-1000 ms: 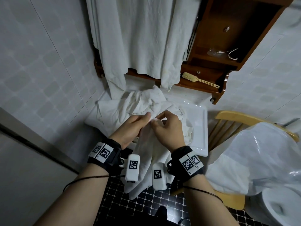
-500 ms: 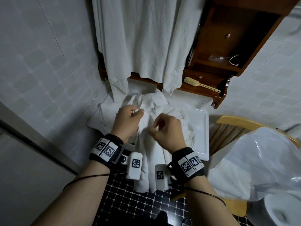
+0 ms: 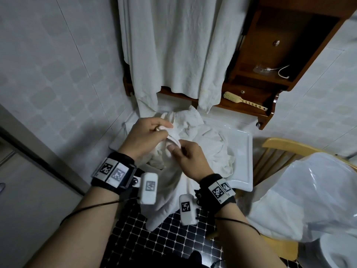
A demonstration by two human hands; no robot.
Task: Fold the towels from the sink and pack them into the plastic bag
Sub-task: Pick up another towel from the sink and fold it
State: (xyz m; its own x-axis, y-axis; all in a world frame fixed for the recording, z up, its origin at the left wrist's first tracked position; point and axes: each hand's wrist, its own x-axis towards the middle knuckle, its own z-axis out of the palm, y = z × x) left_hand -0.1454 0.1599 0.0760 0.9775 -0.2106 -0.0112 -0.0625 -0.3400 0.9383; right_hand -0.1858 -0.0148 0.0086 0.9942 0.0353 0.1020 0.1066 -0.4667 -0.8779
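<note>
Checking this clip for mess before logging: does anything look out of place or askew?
Yes. Crumpled towels are heaped in the sink, and the held towel, pinched by the left hand and right hand, hangs in front of it towards the floor. A white cloth is draped over the wooden cabinet, hiding its left part.

You have no words or numbers to read here. Your left wristband [image 3: 113, 172], right wristband [image 3: 220, 190] and the two white tags [image 3: 148, 187] below them bear only square black-and-white code marks.
</note>
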